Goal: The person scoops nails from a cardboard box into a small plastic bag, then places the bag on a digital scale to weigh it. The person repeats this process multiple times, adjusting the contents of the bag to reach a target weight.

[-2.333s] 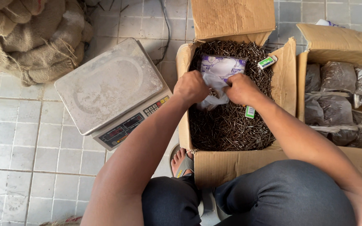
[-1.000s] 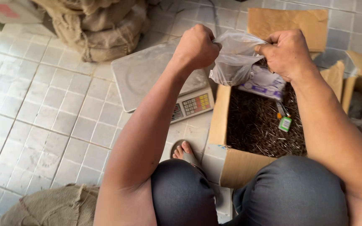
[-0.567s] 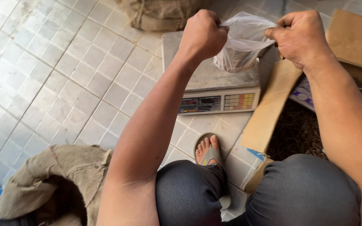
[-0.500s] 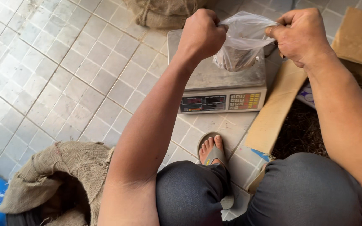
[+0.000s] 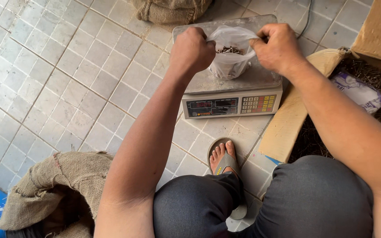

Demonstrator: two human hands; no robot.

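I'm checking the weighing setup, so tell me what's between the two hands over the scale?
In the head view, a clear plastic bag with dark nails inside hangs between the left hand and right hand, its mouth held open above the scale's platform.

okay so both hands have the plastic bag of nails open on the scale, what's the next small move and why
Probably let go of the bag's rim. The left hand and right hand each pinch an edge of the clear plastic bag, which sits on the pan of the scale with dark nails inside. Hands gripping the bag could skew the weight, so releasing it likely lets the display settle before nails are added or removed.
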